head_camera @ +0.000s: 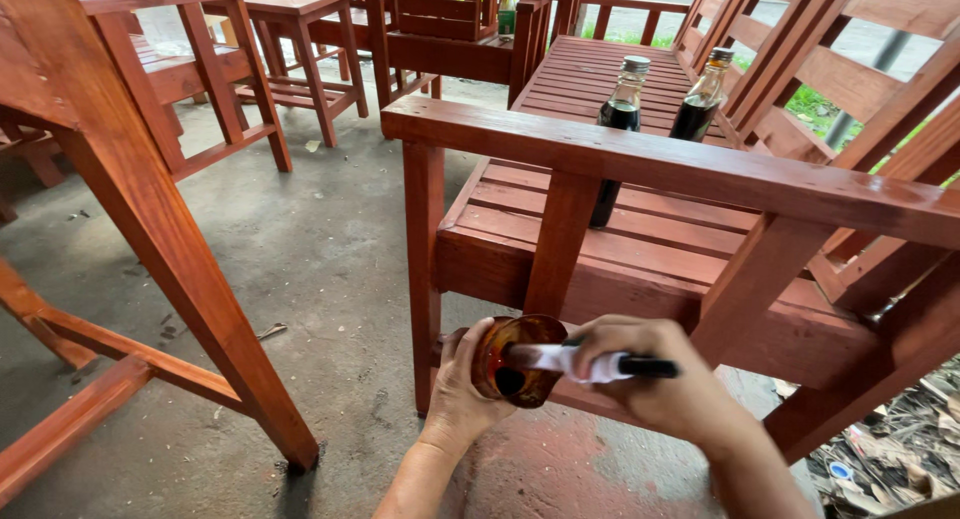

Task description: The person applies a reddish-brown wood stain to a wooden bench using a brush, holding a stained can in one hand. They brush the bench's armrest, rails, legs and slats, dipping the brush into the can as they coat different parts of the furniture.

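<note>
I have both hands low in front of the red wooden chair (640, 209), close together and each closed on something. My left hand (455, 384) is wrapped around a small tin (517, 359), tilted so its open mouth faces me, its inside coated with dark reddish-brown stain. My right hand (650, 374) is clamped on a brush (590, 363) with a white ferrule and black handle, and the bristle end sits inside the tin's mouth, touching the stain. I judge the step in hand is loading the brush: the tip is in the tin, not on wood. The tin sits just below the chair's front seat rail, near the upright slat under the armrest (650, 164). On the slatted seat behind the armrest stand two bottles (660, 104) of dark liquid, side by side, well apart from my hands. More red chairs (200, 69) stand on the concrete floor (320, 269) to the left and behind. The next move, as I read it, calls for lifting the bristles clear without dripping and bringing them to a bare or thin patch of the frame nearby, keeping the tin steady and tilted no further so nothing spills. Which part of the chair still wants coating I cannot tell; every surface looks evenly red.
</note>
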A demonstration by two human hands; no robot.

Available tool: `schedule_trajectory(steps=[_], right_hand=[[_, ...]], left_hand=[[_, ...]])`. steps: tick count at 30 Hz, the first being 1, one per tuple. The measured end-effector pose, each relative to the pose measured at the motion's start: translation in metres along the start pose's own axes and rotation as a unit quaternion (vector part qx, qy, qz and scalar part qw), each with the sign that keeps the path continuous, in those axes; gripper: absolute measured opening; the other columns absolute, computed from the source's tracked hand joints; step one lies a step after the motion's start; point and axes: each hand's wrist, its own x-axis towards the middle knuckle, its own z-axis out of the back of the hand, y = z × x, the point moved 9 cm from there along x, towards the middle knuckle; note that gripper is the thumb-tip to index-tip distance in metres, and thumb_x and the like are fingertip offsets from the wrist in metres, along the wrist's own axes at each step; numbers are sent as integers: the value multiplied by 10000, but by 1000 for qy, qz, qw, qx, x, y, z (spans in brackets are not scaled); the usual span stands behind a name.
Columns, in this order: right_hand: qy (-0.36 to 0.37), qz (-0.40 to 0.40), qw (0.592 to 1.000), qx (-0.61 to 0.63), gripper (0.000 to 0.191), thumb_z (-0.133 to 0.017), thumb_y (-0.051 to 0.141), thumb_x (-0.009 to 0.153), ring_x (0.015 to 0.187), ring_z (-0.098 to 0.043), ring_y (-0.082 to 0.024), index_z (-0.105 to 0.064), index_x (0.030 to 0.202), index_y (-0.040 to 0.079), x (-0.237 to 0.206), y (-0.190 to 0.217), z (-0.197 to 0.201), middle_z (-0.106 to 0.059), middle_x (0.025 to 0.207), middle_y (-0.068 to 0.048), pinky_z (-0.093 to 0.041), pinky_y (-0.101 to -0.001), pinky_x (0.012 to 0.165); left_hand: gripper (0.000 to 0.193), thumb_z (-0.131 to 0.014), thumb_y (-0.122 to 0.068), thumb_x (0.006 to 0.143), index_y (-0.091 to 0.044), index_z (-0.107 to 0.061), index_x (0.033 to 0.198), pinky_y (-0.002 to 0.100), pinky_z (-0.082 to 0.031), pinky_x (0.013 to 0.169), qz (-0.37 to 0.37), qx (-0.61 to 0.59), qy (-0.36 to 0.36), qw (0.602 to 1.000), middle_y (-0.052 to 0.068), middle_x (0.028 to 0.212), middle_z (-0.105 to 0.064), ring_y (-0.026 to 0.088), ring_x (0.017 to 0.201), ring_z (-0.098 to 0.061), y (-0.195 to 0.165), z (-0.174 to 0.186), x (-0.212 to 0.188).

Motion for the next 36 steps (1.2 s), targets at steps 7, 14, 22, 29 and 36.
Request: schedule_trajectory(steps=[7,14,22,29,36], right_hand=[[87,-37,990,-103,199,-779,-48,693,882,-711,-237,-749,833,90,10,-9,-39,-761,877,-33,-567,-367,796],[101,-77,981,-145,286,-740,-75,684,889,-682,-241,-767,870,140,7,-27,-53,-755,894,11,-538,-382,810],[-59,10,993,-97,228,-758,-41,690,984,-736,-222,-748,851,121,-12,-22,-9,-764,1120,-24,-596,-354,825],[-235,70,969,-14,159,-782,-4,755,995,-742,-225,-697,840,100,-48,-39,22,-764,1148,-92,-618,-334,826],[-534,8,769,350,204,-742,21,904,886,-660,-163,-610,1034,107,-101,-126,32,-674,973,-93,-549,-274,796]], left_hand=[[1067,-985,-250,513,-194,-435,1426,435,-506,1055,-19,14,38,999,150,1316,-525,330,1238,-557,-22,-8,0],[1097,-927,-206,508,-239,-409,1475,438,-485,1088,89,66,134,985,144,1336,-487,334,1284,-504,-24,-17,2],[1154,-930,-327,489,-267,-424,1524,346,-482,1134,312,81,231,918,99,1366,-558,269,1273,-597,-9,-18,-1],[1187,-941,-282,397,-224,-465,1483,298,-471,1113,299,-19,211,930,34,1340,-680,191,1254,-638,-26,-30,20],[1152,-958,-252,397,-197,-516,1460,315,-496,1092,320,4,158,934,37,1319,-699,191,1232,-662,-28,-13,21]])
